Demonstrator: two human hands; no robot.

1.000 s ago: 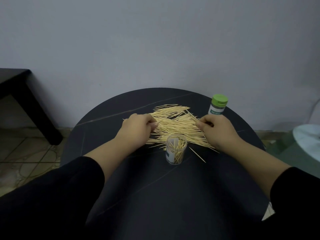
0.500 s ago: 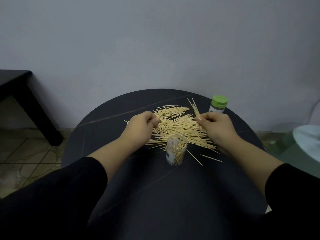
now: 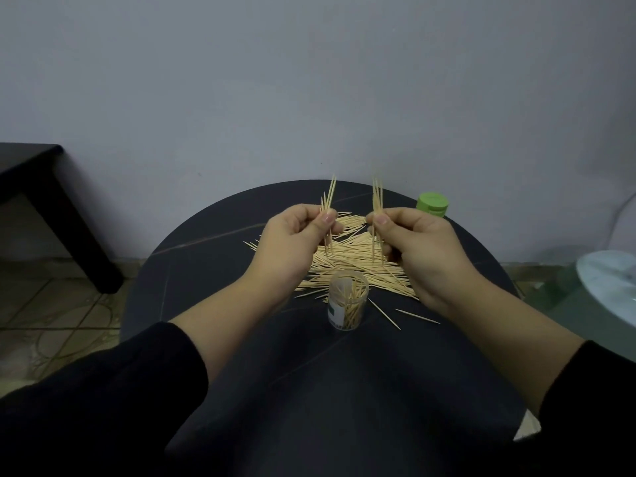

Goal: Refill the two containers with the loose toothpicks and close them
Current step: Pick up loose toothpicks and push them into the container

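- Wooden toothpicks are lying in a loose pile (image 3: 358, 259) on the far middle of the round dark table (image 3: 344, 390), and both raised hands are partly hiding it from me.
- I am watching the left hand (image 3: 292, 242) hovering above the pile. Its thumb and curled fingers are pinching a small bunch of toothpicks (image 3: 329, 197) that is standing nearly upright.
- I am seeing the right hand (image 3: 423, 249) hovering near it without touching it. Its thumb is pressing a second small bunch (image 3: 378, 197) against the curled fingers, and those sticks are also pointing up.
- I am finding the clear container (image 3: 347, 304) standing upright and uncapped on the table, just on my side of the pile and below the gap between the 2 hands. Toothpicks are leaning inside it, filling it only partly.
- I am spotting the green-capped container (image 3: 432, 204) standing near the table's far right edge, behind the right hand, with its cap on and only its top showing.
- I am counting 2 stray toothpicks (image 3: 416, 316) lying flat just right of the clear container, apart from the pile.
- I am seeing black sleeves (image 3: 103, 390) covering both forearms near the bottom edge.
- I am noticing a dark side table (image 3: 31, 166) standing on the tiled floor (image 3: 41, 311) at the left, against the grey wall (image 3: 309, 80).
- I am seeing a pale round object (image 3: 609, 280) at the right edge, and I cannot tell what it is.
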